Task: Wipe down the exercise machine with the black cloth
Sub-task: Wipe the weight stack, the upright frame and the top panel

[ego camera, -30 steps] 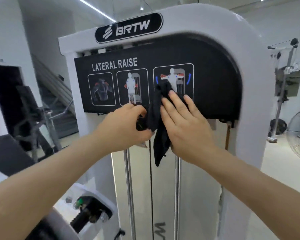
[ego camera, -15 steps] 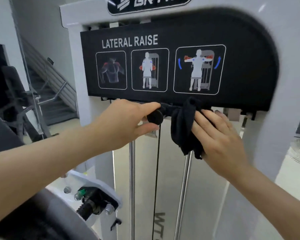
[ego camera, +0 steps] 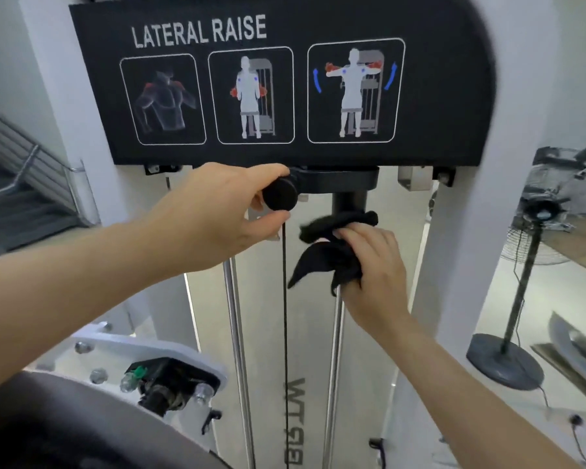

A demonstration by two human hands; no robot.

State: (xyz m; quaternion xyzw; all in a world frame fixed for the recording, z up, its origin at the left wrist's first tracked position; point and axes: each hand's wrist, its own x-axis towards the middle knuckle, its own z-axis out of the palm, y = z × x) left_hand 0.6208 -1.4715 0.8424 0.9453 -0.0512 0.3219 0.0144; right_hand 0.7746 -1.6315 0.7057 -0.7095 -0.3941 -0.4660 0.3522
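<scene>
Your right hand (ego camera: 369,265) grips the black cloth (ego camera: 325,255), with the fingers curled round it. The cloth is bunched against the right guide rod (ego camera: 335,350) of the exercise machine (ego camera: 454,265). It sits at the foot of the black sleeve (ego camera: 349,201) that caps that rod. One fold shows above and to the left of your fingers, and a loose corner hangs down to the left of your palm.

Your left hand (ego camera: 224,211) is closed on the round black knob (ego camera: 279,198) under the instruction placard (ego camera: 437,96), thumb beneath and fingers over the top. The knob is up and to the left of the cloth, near it but not touching. The thin black cable (ego camera: 285,316) hangs between your two hands. The left guide rod (ego camera: 237,333) runs down below your left hand.
</scene>
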